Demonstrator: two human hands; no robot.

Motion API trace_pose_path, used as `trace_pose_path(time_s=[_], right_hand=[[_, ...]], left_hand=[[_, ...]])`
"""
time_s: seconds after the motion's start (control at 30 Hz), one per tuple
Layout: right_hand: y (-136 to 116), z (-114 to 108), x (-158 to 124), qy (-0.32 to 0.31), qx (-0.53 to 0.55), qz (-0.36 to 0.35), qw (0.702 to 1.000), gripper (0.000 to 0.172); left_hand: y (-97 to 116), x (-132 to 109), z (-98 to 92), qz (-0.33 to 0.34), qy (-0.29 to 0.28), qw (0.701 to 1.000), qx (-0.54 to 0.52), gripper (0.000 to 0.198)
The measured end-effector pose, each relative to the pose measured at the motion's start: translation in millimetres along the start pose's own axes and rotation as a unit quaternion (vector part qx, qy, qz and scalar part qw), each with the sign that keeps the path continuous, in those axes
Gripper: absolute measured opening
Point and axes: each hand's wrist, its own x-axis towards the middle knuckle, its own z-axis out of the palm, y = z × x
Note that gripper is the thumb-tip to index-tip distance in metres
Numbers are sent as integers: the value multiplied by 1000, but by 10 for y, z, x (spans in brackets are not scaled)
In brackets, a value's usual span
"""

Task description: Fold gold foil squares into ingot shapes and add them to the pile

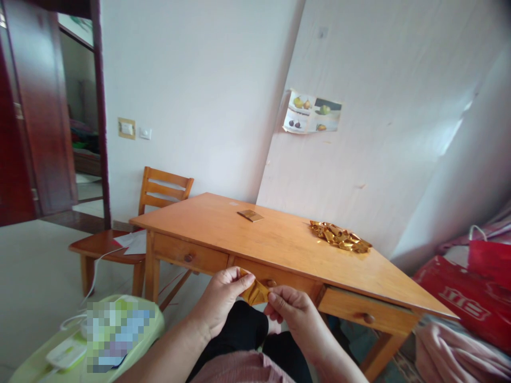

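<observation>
Foil folding at the table [279, 239], partway through by our read.
Our left hand [219, 303] and right hand [297, 314] sit together at 6 o'clock, below the table edge. Pile [340, 236] of folded gold pieces at 2 o'clock on the top looks done. Flat stack [250, 215] at 12 looks unfolded, so more is left. Sheet [255, 292]: pinched between both hands.

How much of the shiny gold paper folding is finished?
Done: a heap of folded shiny gold paper pieces lies on the orange wooden table. In hand: left hand and right hand pinch one creased gold foil sheet. Left: a small flat stack of gold sheets, looking unfolded.
</observation>
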Motion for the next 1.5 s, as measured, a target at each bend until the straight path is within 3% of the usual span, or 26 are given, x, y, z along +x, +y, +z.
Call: trace_pose_path(time_s=[0.47,0.7,0.83,1.13,1.33,1.5], right_hand=[[95,-86,26,-6,67,45,997,45],[99,-101,32,-1,93,63,994,44],[84,-100,42,3,94,75,993,43],[103,-49,155,6,143,60,988,45],[59,-78,137,1,153,66,986,41],[48,-84,136,21,170,82,982,43]], left_hand=[[42,7,-108,-35,-77,996,36,34],[85,13,-98,-32,-50,996,70,34],[132,9,-99,-31,-61,994,90,34],[196,54,-225,-8,-19,986,163,39],[177,56,-236,-42,-41,992,112,39],[205,36,-190,-35,-27,995,93,37]])
